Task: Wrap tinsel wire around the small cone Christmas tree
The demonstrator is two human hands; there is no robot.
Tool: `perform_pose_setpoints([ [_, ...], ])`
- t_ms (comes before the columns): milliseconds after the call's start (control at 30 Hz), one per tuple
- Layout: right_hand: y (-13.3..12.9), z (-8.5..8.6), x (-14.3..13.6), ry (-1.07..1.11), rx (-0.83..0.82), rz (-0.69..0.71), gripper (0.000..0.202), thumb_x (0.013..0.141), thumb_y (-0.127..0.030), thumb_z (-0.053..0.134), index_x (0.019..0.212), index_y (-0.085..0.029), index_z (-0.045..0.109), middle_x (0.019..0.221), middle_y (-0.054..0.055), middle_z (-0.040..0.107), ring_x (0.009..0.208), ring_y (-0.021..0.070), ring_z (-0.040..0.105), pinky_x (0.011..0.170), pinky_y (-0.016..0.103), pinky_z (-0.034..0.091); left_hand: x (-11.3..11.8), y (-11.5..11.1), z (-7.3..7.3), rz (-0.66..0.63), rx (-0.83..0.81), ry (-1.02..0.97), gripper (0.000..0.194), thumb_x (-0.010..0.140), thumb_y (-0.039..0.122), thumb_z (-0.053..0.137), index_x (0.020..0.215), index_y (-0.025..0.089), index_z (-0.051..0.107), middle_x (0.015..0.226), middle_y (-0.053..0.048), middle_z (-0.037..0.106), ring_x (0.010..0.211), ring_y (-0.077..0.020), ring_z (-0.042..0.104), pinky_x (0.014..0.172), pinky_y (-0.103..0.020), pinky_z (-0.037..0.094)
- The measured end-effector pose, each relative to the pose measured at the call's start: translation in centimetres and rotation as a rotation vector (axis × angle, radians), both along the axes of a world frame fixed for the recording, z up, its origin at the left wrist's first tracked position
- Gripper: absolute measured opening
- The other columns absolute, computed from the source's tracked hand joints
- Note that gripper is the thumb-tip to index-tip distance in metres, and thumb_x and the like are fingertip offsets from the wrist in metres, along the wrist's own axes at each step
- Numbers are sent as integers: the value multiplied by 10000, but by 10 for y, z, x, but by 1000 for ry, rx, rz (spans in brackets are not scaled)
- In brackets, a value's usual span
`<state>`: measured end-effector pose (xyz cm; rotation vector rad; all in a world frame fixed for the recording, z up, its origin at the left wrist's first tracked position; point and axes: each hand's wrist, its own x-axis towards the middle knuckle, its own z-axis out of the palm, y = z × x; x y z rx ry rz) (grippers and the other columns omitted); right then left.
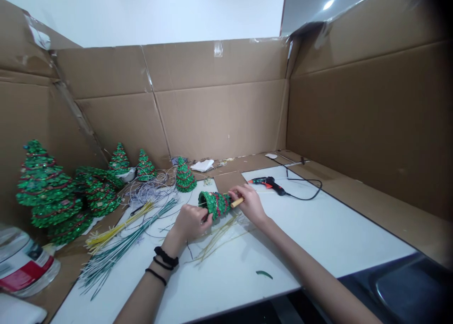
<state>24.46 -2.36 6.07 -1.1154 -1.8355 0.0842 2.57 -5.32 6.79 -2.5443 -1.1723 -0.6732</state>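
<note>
A small green tinsel tree (218, 204) with red trim lies on its side between my hands, its open base facing left. My left hand (193, 220) is closed on the rim of that base. On the other side, my right hand (248, 202) is closed near the tree's tip, with a short yellow-tan stick (237, 202) between its fingers. Whether the right fingers also touch the tree is hard to tell. Thin yellowish strands (212, 239) lie on the white board (226, 286) beneath the tree.
Yellow (123, 227) and green-white stem bundles (123, 255) lie left, beside tangled wire (150, 187). Several finished trees (49, 187) stand behind them. A clear jar (26, 262) is at far left. A glue gun (271, 184) with black cord lies right. Cardboard walls (219, 116) surround the table.
</note>
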Motion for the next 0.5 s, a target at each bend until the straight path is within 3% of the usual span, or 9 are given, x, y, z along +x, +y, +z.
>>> perform_pose_setpoints([
  [300,3,-3,-1,40,-85,-55,174,848,-297,528,754,-222,654,669,46,607,684,202,519,613,287,368,5,7,2,400,-63,-162,393,915,335,335,637,186,570,529,-23,573,467,-130,459,500,-261,167],
  [500,2,-9,-5,2,-102,-24,178,856,-300,511,784,-223,655,704,48,623,700,199,540,631,283,386,15,3,2,457,-184,-384,309,927,344,312,774,201,540,573,3,547,523,-149,488,515,-242,222],
])
